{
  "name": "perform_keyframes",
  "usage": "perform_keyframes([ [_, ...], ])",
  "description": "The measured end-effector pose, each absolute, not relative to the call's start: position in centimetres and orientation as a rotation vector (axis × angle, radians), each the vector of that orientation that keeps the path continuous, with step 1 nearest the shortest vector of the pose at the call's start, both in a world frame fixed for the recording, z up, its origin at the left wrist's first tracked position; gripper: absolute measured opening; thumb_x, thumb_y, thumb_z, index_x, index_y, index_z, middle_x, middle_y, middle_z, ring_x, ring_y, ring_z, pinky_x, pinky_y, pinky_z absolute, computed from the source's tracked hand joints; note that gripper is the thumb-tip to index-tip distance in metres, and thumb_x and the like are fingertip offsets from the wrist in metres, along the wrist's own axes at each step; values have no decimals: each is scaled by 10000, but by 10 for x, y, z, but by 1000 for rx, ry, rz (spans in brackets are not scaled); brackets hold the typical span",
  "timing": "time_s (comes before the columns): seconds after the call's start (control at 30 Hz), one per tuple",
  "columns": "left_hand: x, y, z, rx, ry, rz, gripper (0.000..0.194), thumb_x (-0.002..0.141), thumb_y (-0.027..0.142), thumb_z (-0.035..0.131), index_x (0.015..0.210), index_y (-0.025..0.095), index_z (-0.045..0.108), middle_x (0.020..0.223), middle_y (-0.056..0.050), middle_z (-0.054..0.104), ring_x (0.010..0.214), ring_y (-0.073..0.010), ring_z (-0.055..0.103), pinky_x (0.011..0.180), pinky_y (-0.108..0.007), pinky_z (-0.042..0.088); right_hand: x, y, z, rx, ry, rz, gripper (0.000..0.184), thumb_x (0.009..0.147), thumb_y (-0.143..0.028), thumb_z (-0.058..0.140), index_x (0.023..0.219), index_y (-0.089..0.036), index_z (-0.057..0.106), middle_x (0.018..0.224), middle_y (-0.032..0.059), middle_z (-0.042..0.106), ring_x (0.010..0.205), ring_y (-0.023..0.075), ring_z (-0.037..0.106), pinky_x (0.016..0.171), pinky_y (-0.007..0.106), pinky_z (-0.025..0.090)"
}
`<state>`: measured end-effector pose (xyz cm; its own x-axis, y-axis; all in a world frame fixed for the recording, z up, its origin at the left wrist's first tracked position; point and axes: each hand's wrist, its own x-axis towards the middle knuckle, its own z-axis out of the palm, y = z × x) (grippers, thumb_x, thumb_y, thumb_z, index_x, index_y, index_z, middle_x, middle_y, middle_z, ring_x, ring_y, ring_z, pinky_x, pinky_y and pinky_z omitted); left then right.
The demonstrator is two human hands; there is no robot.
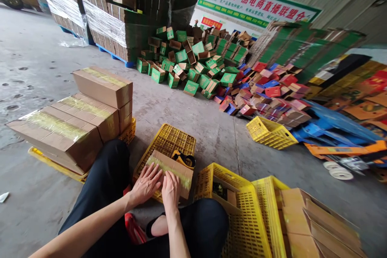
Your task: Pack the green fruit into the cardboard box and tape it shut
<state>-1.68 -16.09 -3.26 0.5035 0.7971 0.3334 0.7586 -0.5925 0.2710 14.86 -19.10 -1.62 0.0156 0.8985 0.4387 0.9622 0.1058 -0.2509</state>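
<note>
In the head view, a brown cardboard box [185, 172] with yellowish clear tape along its top lies on an upturned yellow plastic crate [173, 140] between my knees. My left hand [147, 183] rests flat on the box's top at the left end, fingers stretched out. Beside it my right hand [171, 188] lies palm down on the taped top, its fingers extended towards the far edge. Neither hand grips the box. Just behind the box, on the crate, sits a yellow and black tape dispenser [184, 159].
Taped boxes [80, 119] are stacked on a yellow crate at my left. A yellow crate [242, 197] at my right holds an open carton. Flattened cardboard [317, 221] stands farther right. Green cartons [190, 74] and red-blue cartons [266, 88] are heaped ahead, near a blue pallet [332, 125].
</note>
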Motion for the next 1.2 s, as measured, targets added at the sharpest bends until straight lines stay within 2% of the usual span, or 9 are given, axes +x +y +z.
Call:
perform_keyframes([
  [0.17,-11,-150,-33,2626,1393,679,506,1087,376,427,1564,254,544,1656,-84,473,1552,-340,395,1255,-557,330,145,-183,-12,-1880,-1926,-187,479,1112,-317,342,1453,-188,652,1500,136,635,1325,287,578,1109,458,447],
  [0.43,-7,-147,-31,2549,1415,714,488,1082,311,423,1538,237,581,1604,-99,536,1545,-335,403,1294,-558,246,139,-186,-11,-2064,-1954,-85,483,1098,-305,387,1542,-259,573,1607,83,536,1485,374,455,1201,608,356],
  [0.6,-12,-149,-33,2565,1394,727,515,1086,311,435,1595,277,507,1638,-62,501,1555,-295,394,1306,-511,237,137,-188,-6,-2070,-2010,-76,493,1101,-337,390,1567,-276,539,1631,89,499,1500,369,456,1195,591,387],
  [0.73,-18,-146,-30,2521,1475,663,499,1092,334,432,1584,322,513,1674,-31,448,1564,-294,381,1297,-552,235,150,-197,-4,-2096,-2033,-39,507,1115,-382,340,1579,-283,518,1635,96,491,1522,346,443,1209,604,373],
  [0.87,-27,-136,-22,2453,1586,597,511,1095,360,416,1593,291,504,1699,-40,394,1586,-317,336,1279,-581,264,172,-207,-2,-2259,-1885,-86,560,1121,-446,258,1576,-254,521,1645,140,466,1531,367,426,1199,673,345],
  [1.07,-28,-128,-26,2458,1528,629,540,1103,399,384,1585,195,516,1700,-114,384,1575,-357,355,1204,-549,418,181,-208,-8,-2269,-1769,-142,625,1114,-500,214,1553,-217,556,1627,180,487,1520,374,433,1195,668,346],
  [1.2,-27,-127,-30,2495,1520,674,544,1103,438,398,1572,194,525,1686,-125,412,1564,-362,375,1185,-542,448,194,-206,-22,-2125,-1752,-105,704,1102,-577,190,1506,-186,614,1584,198,538,1494,379,463,1175,631,404],
])
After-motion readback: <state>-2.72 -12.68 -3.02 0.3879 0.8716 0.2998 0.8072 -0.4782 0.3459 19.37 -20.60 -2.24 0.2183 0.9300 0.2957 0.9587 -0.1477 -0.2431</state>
